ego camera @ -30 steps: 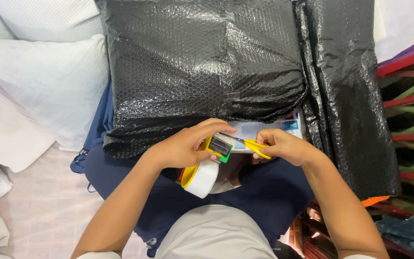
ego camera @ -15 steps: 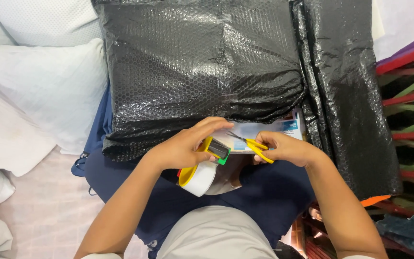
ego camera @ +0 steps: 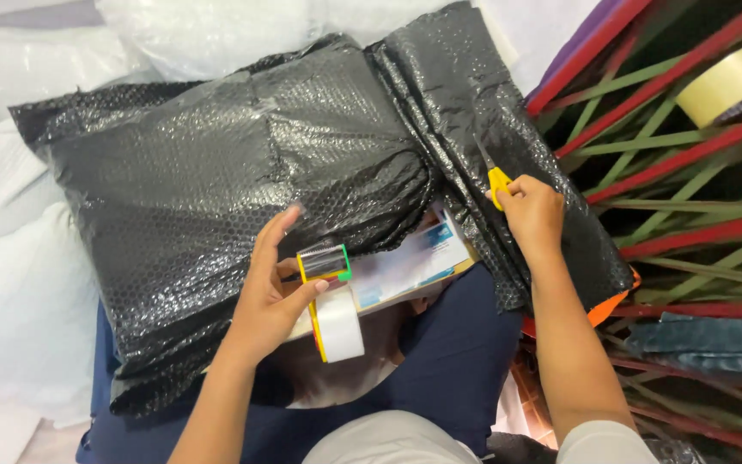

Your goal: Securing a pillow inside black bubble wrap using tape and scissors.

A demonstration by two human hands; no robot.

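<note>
A large parcel wrapped in black bubble wrap (ego camera: 216,180) lies across my lap. My left hand (ego camera: 272,288) grips a yellow tape dispenser (ego camera: 324,266) with a white tape roll (ego camera: 339,322), held at the parcel's near edge. Off to the right, my right hand (ego camera: 532,215) holds yellow-handled scissors (ego camera: 493,176), blades pointing up, over a folded sheet of black bubble wrap (ego camera: 508,129). A white and blue paper packet (ego camera: 414,258) pokes out from under the parcel between my hands.
White padded bags (ego camera: 10,283) are stacked on the left and at the top. A rack of red and green bars (ego camera: 689,172) stands on the right, with a tan tape roll (ego camera: 732,77) on it. Dark folded cloth (ego camera: 706,339) lies lower right.
My right hand has lifted the scissors away from the dispenser, up and to the right over the folded wrap. The view has swung right; my left hand still holds the dispenser.
</note>
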